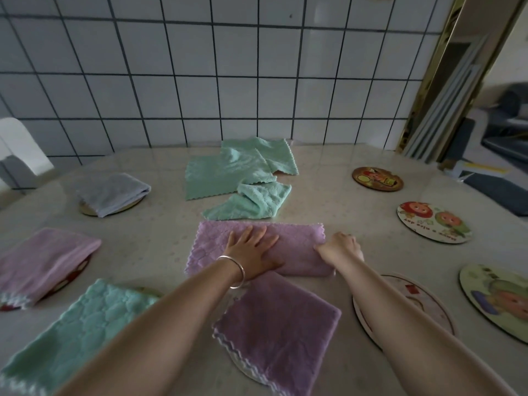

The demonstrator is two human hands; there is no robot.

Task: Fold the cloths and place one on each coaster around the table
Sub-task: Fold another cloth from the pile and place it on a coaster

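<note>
Mid-worktop (328,181), a fluffy lilac cloth (297,247) lies folded oblong; the left hand (251,252) presses it with fingers spread, the right hand (341,248) pinches its scalloped right edge.

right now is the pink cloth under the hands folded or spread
Folded once: the pink cloth lies as a doubled strip, left hand pressing it flat, right hand gripping its right end.

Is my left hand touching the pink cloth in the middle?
Touching. The head view shows the left hand lying flat, fingers spread, on the pink cloth.
</note>
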